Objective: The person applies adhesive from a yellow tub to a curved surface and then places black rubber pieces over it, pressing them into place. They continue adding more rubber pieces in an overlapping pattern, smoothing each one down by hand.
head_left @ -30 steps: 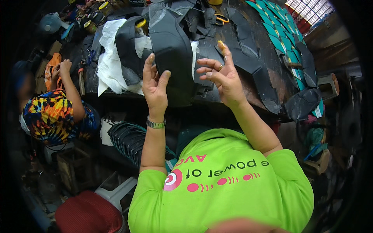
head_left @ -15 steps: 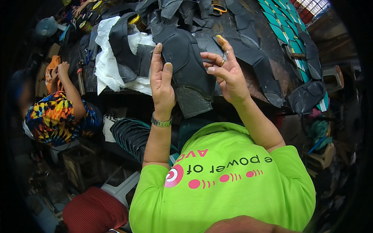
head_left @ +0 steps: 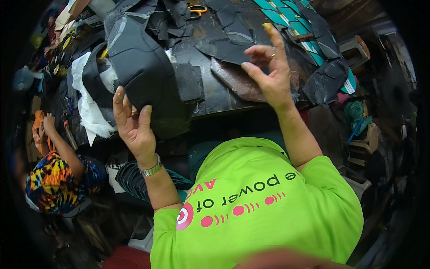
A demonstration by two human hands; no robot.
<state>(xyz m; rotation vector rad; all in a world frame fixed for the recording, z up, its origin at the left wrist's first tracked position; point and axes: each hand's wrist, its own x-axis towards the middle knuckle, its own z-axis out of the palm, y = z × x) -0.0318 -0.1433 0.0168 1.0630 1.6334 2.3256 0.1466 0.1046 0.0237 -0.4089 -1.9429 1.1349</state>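
A padded black shoe upper [head_left: 145, 67] with a stitched seam is raised over the near edge of the table, its lower part hanging down. My left hand [head_left: 136, 127] grips its near left edge, with a watch on that wrist. To the right, my right hand [head_left: 273, 76] is raised with fingers apart and nothing in them; yellowish residue coats its fingertip. Beneath that hand lie a flat black piece [head_left: 224, 50] and a brown piece [head_left: 235, 80]. Just left of the held upper, another black upper [head_left: 92, 74] rests on white paper [head_left: 83, 96].
Orange-handled scissors [head_left: 197, 10] lie among black pieces at the back of the table. Overlapping green pieces [head_left: 309, 47] line the right side. A person in a colourful shirt [head_left: 56, 181] works at left. Stacked dark pieces [head_left: 134, 179] stand below the table edge.
My left hand has swung the shoe upper leftward and tilted it. My right hand has come away from the upper's right side. The whole view has shifted too.
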